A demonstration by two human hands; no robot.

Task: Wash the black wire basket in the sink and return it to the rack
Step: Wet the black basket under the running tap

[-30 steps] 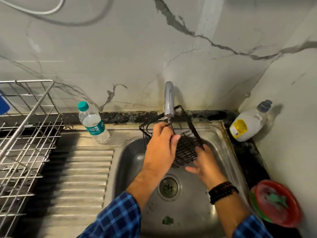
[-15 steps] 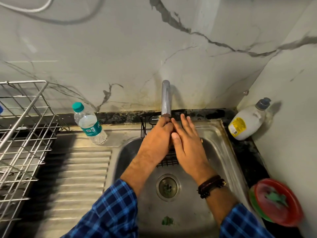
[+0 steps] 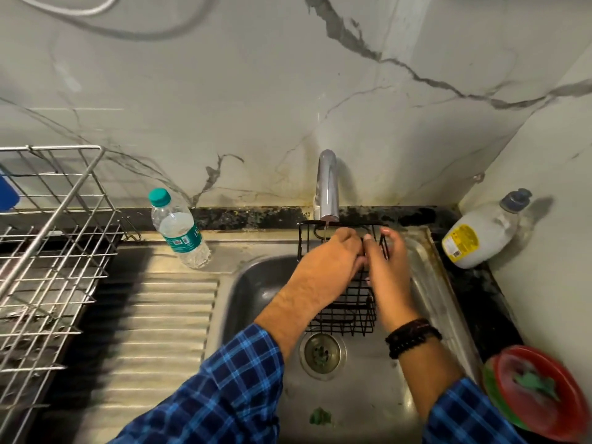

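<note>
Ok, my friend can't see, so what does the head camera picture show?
A person's left hand and right hand hold a black wire basket under the tap, over a steel sink. A water bottle and wire dish rack stand to the left.

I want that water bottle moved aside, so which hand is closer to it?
Left. The left hand, on the black wire basket, is right of the water bottle; the right hand sits farther right, past the left.

Matt black wire basket is showing against a dull, scuffed steel sink; the chrome tap is gleaming.
</note>
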